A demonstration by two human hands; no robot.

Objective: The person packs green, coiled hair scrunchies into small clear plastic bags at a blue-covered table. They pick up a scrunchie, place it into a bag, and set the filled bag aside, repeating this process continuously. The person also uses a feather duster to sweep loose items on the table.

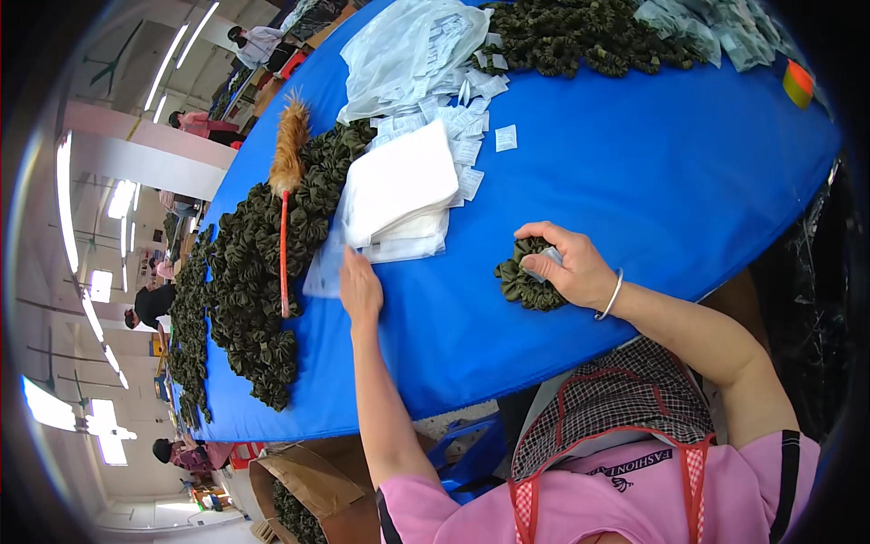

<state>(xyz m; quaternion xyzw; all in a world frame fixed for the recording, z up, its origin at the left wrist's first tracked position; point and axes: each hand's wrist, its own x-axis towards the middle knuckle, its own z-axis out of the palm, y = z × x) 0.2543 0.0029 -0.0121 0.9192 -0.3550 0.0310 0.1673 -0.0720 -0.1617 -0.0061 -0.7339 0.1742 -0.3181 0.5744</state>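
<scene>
At 3 o'clock off view ctr, R hand [580, 270] grips a dk green scrunchie [523, 288], thumb + fingers curled over it, w/ a small pale packet [555, 256] seemingly pinched against its top. Prob. held like that b/c cloth is soft & springy and a loose packet would slide off. Scrunchie is on the blue table [625, 181] or just above it, can't tell which.

At 9, L hand [362, 288] is at the near L corner of the bag stack [405, 177], fingers together, blurred. Can't tell if it's got a bag or only touches. Corner's prob. the easiest spot to lift thin film.

Stack lies flat at 11-12, approx. between the hands, prob. for short reach. Packet heap [467, 150] at 12 just past it, next to a big clear sack [408, 54], likely same reason. One stray packet [506, 138] at 1, apart from heap.

Main scrunchie pile [245, 290] at 9, feather duster [288, 150] lying on top; reason unclear. 2nd pile [580, 36] at 1, far edge, prob. parked out of the hands' way.
</scene>
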